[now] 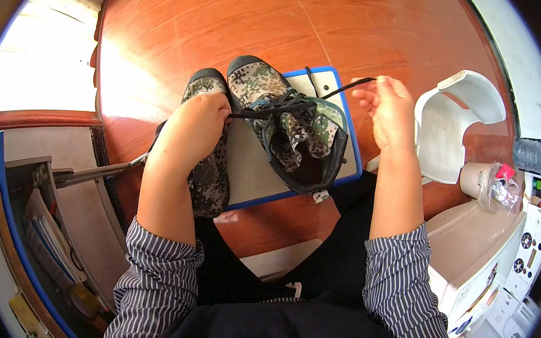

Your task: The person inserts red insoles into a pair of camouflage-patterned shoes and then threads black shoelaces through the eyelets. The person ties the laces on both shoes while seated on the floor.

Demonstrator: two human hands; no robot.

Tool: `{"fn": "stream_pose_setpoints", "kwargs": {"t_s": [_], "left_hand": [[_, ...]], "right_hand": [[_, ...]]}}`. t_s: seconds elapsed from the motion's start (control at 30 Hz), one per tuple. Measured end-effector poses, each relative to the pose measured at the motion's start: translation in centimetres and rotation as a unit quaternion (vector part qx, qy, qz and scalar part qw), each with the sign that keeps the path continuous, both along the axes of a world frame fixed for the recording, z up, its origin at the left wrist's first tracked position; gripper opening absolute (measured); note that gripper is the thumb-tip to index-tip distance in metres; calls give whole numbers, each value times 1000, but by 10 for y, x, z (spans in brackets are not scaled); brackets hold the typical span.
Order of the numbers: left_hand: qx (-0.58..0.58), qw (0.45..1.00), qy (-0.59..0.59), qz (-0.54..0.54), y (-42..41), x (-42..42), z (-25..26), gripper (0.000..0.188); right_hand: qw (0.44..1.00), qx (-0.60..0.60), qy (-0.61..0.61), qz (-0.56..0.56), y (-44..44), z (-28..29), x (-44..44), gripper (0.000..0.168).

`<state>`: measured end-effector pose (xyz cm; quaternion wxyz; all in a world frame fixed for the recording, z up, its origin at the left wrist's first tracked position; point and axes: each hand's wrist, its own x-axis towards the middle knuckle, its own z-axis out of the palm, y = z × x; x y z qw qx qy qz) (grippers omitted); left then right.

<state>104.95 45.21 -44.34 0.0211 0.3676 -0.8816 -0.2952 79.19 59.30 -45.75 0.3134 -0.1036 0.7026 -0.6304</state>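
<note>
Two camouflage canvas boots with dark toe caps rest on a small blue-edged stool top (255,182). The right boot (258,82) stands with its collar wide and its black lace (288,104) crossed over the front. My left hand (202,122) is shut on one lace end, which runs taut from the boot; the hand is above the other boot (209,183). My right hand (387,107) pinches the other lace end between thumb and finger, drawn out past the stool's far right corner. A further loop of black lace lies over the stool's far edge.
A white plastic chair (440,135) stands at the right on the reddish-brown floor (207,14). Beyond it are a lined waste bin (474,179) and a pale cabinet (474,245). At the left, a shelf (85,244) holds papers, with a metal bar reaching towards the boots.
</note>
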Motion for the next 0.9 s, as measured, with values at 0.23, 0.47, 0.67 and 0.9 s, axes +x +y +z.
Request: {"fn": "stream_pose_setpoints", "kwargs": {"t_s": [0.23, 0.47, 0.67, 0.9], "left_hand": [[-13, 999, -23, 34, 3, 0, 1, 18], [-95, 992, -20, 83, 6, 1, 1, 19], [-5, 996, 83, 37, 42, -23, 20, 36], [-10, 999, 49, -8, 52, -25, 24, 28]], "right_hand": [[965, -176, -7, -197, 16, 5, -46, 22], [950, -200, 69, -228, 24, 12, -60, 13], [994, -23, 68, 80, 5, -2, -21, 29], [921, 70, 123, 364, -4, 3, 40, 48]]}}
